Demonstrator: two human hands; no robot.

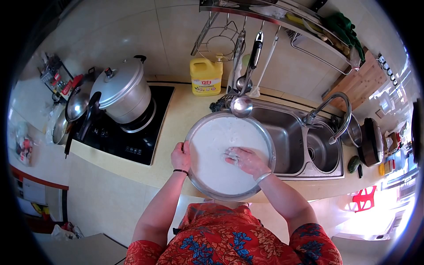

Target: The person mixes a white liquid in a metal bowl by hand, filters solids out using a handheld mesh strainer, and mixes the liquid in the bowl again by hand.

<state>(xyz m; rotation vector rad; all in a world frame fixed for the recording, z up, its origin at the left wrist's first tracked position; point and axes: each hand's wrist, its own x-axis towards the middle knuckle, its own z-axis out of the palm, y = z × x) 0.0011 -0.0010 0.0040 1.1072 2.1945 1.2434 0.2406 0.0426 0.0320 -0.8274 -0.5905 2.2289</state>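
Observation:
A wide metal basin [193, 176] holds a broad layer of white, flour-like stuff [214, 161]; whether it is dry or wet I cannot tell. My left hand [181, 157] grips the basin's left rim, with a dark bracelet at the wrist. Over the middle of the basin, my right hand [248, 162] is in the white stuff, its fingers curled and coated with white bits. What lies within those fingers is hidden. A light bangle circles the right wrist.
To the right is a double sink [282, 145] with a curved faucet [346, 110]. A pressure cooker [126, 92] stands on the black cooktop [145, 148] at left. A yellow jug [206, 79] stands behind; a ladle [241, 106] hangs near the basin's far rim.

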